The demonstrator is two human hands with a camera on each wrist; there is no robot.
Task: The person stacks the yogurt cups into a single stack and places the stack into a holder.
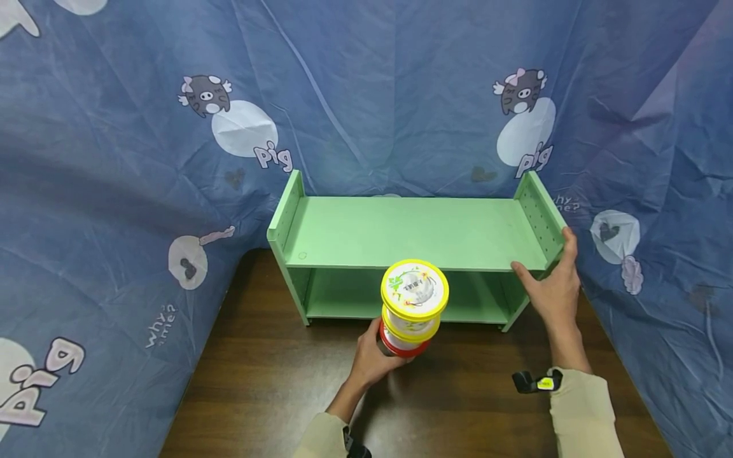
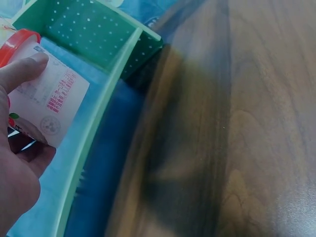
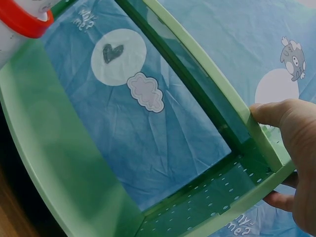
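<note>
While the lowest tub (image 2: 61, 96) is gripped between the thumb and curled fingers of the left hand (image 1: 371, 357), two more tubs are carried on top of it: a middle tub (image 1: 409, 329) and a top tub (image 1: 415, 291). The lowest was probably chosen for the grip so that the whole stack could be borne by one hand. The stack is held in front of the shelf (image 1: 401, 230), near its middle; whether the two touch cannot be told. By the right hand (image 1: 552, 289), the shelf's right end is clasped, with the thumb laid on the front edge and fingers wrapped round the side panel (image 1: 541, 213), presumably to steady it. The top tub is closed by a printed yellow lid (image 1: 417, 286), and the lowest is edged in red; their contents are hidden. Beneath everything, a brown table (image 1: 258, 381) is seen, backed by a blue sheet (image 1: 366, 102).
</note>
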